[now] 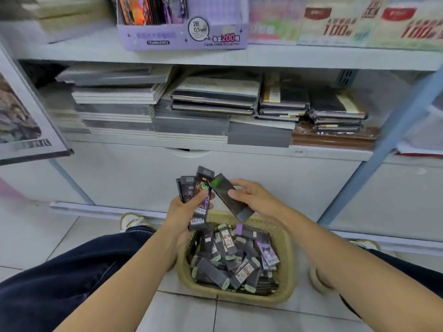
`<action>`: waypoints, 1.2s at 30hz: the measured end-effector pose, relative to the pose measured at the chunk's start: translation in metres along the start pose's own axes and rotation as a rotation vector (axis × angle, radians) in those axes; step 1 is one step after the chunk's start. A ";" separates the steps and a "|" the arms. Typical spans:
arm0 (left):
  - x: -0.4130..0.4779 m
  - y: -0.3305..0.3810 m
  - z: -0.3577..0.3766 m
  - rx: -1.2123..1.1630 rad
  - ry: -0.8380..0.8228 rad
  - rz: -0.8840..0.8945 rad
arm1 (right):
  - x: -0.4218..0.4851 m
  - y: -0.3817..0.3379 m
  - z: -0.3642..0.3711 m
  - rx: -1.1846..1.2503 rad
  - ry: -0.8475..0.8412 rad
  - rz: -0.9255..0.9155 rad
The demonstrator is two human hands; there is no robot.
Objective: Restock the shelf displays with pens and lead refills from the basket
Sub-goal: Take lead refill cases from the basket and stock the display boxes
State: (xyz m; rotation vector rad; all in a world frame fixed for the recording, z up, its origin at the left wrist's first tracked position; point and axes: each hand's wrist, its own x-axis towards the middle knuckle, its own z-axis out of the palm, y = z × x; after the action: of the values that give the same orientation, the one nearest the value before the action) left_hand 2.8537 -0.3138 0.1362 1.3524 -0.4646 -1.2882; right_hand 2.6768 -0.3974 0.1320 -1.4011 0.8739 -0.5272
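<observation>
A tan woven basket [286,271] on the tiled floor holds several dark lead refill packs [230,262]. Above its far rim, my left hand [182,216] grips a fanned bunch of dark refill packs [200,200], held upright. My right hand [254,200] pinches a single dark pack [231,200], tilted, its top end next to the bunch. On the upper shelf stands a purple lead refill display box [182,35] marked 2B 0.5 mm, with several colourful packs in it.
White shelving [263,56] faces me; its lower shelf is stacked with notebooks [196,109]. A blue upright post [383,144] slants at the right. Paper packs [347,22] sit right of the purple box. A poster board [21,121] leans at left. My knees flank the basket.
</observation>
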 end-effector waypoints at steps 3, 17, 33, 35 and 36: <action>-0.011 0.009 0.009 -0.035 0.011 0.048 | -0.012 -0.011 0.001 -0.145 -0.055 -0.038; -0.021 0.058 0.012 -0.009 0.144 0.081 | -0.056 -0.069 -0.010 -0.273 0.068 -0.296; -0.055 0.137 0.033 0.031 -0.191 0.290 | -0.043 -0.201 -0.019 -0.261 0.341 -0.578; -0.055 0.161 0.033 0.011 -0.197 0.342 | -0.040 -0.228 -0.022 -0.226 0.306 -0.601; -0.054 0.174 0.033 -0.003 -0.209 0.377 | -0.039 -0.242 -0.025 -0.220 0.307 -0.627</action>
State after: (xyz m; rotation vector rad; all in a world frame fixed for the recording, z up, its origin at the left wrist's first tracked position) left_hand 2.8777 -0.3288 0.3192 1.0678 -0.8203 -1.1168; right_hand 2.6762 -0.4148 0.3775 -1.8334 0.7351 -1.1740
